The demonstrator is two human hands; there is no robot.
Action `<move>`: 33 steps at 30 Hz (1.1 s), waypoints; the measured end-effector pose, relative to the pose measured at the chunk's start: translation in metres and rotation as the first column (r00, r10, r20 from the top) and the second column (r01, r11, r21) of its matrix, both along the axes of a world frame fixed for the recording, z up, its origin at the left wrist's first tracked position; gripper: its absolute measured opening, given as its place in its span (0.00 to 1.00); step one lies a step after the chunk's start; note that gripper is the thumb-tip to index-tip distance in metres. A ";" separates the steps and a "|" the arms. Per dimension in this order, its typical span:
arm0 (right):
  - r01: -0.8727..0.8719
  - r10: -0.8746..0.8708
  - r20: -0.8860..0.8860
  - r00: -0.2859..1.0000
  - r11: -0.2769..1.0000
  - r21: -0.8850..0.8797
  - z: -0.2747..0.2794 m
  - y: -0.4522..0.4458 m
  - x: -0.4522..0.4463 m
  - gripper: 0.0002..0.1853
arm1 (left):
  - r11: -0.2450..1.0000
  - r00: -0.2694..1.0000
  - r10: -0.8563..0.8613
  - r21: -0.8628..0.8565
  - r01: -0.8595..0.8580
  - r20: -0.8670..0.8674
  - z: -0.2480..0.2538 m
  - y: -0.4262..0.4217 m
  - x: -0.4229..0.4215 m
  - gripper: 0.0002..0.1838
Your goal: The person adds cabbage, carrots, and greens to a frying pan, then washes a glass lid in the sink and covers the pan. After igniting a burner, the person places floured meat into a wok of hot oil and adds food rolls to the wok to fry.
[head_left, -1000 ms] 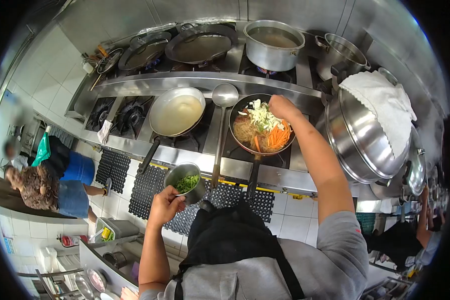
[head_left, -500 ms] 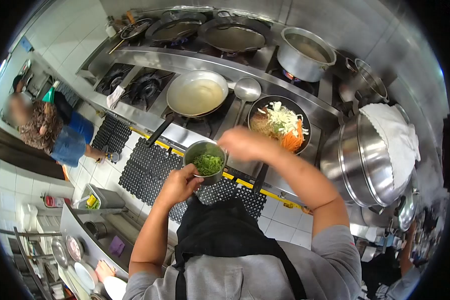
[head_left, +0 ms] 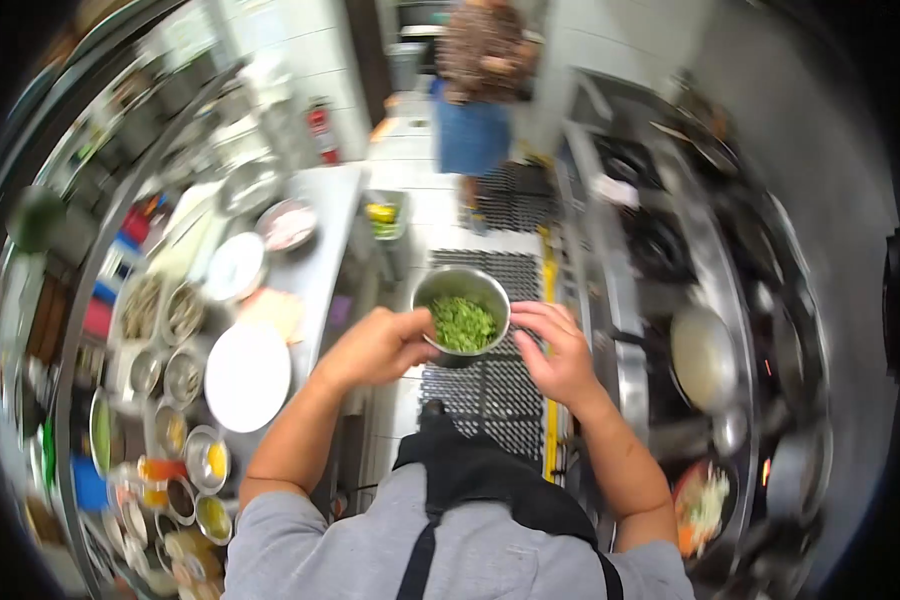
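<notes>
A metal container (head_left: 419, 287) filled with chopped green herbs (head_left: 465, 322) is in front of my chest, above the floor mat. My left hand (head_left: 380, 347) is closed on its left rim, thumb over the edge. At the container's right side is my right hand (head_left: 555, 355), fingers stretched out and thumb apart. Its fingertips are at the rim; whether they press on it I cannot tell. On the stove at the lower right, a frying pan (head_left: 735, 492) holds pale shreds and orange strips (head_left: 705, 515), blurred.
On the left, a counter (head_left: 332, 195) bears a white plate (head_left: 248, 377), a white bowl (head_left: 237, 267) and several small ingredient bowls. The stove (head_left: 625, 290) with a light-coloured pan (head_left: 703, 358) runs along the right. A person (head_left: 480, 85) stands ahead on the aisle's far mat.
My view has turned left from the stove to the aisle and counter. The container has come along in my left hand. My right hand has moved from above it to its right side.
</notes>
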State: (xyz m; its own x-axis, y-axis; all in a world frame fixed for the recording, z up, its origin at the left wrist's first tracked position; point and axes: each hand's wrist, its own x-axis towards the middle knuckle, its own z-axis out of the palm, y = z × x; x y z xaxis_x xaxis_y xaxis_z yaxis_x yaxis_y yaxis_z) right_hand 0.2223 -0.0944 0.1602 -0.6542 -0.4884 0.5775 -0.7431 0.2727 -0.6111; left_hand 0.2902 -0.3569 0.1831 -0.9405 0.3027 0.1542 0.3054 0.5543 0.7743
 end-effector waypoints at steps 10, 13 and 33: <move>-0.516 0.143 0.732 0.666 0.797 0.314 -0.156 -0.109 -0.032 0.13 | 0.503 0.396 0.833 0.230 -0.833 -0.387 0.160 -0.250 0.083 0.02; -0.534 0.114 0.785 0.609 0.791 0.299 -0.205 -0.111 -0.039 0.14 | 0.443 0.301 0.840 0.250 -0.861 -0.451 0.194 -0.295 0.069 0.05; 0.213 -0.660 0.675 0.329 0.749 0.628 -0.285 0.019 0.089 0.17 | 0.937 0.981 0.168 0.295 -0.189 0.093 0.020 -0.231 -0.084 0.26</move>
